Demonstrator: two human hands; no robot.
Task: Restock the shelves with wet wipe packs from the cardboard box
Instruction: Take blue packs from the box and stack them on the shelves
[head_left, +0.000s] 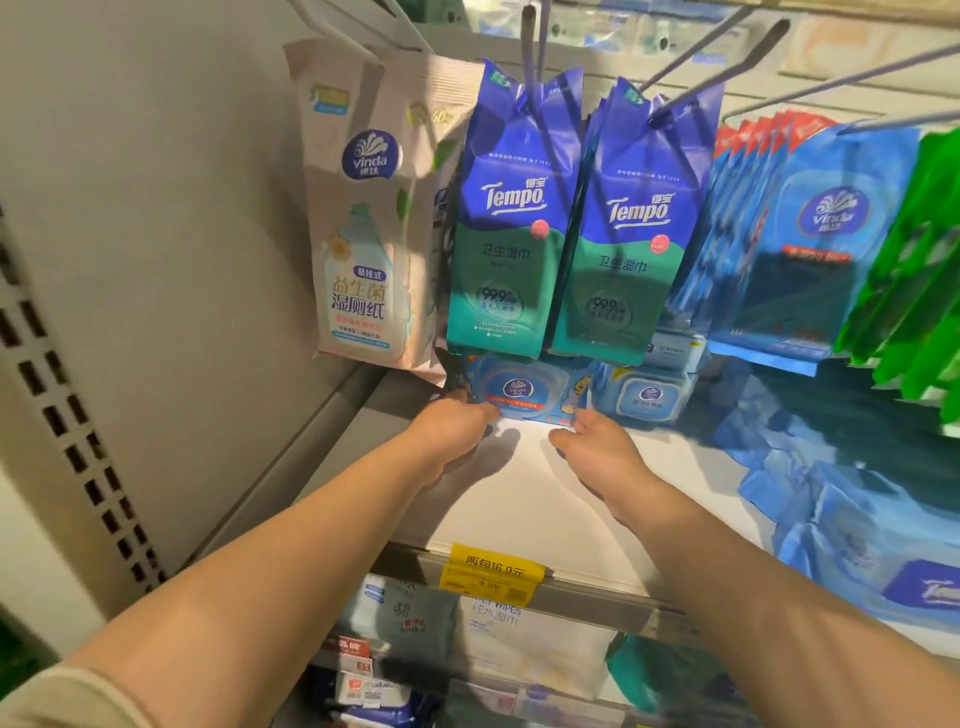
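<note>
Both hands reach deep onto the shelf (545, 499), the left hand (451, 427) and right hand (597, 447) flanking a blue Vinda wet wipe pack (524, 391), fingers loosely curled against its front corners, seemingly to seat it squarely beneath the hanging Tempo packs (511, 218).

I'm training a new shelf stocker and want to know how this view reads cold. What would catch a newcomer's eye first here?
First, the two blue-and-green Tempo packs hanging from hooks at the centre, with a pale Vinda pack hanging to their left. Just below them, the left hand and right hand reach to a blue wet wipe pack at the back of the white shelf. A yellow price tag sits on the shelf's front edge.
</note>
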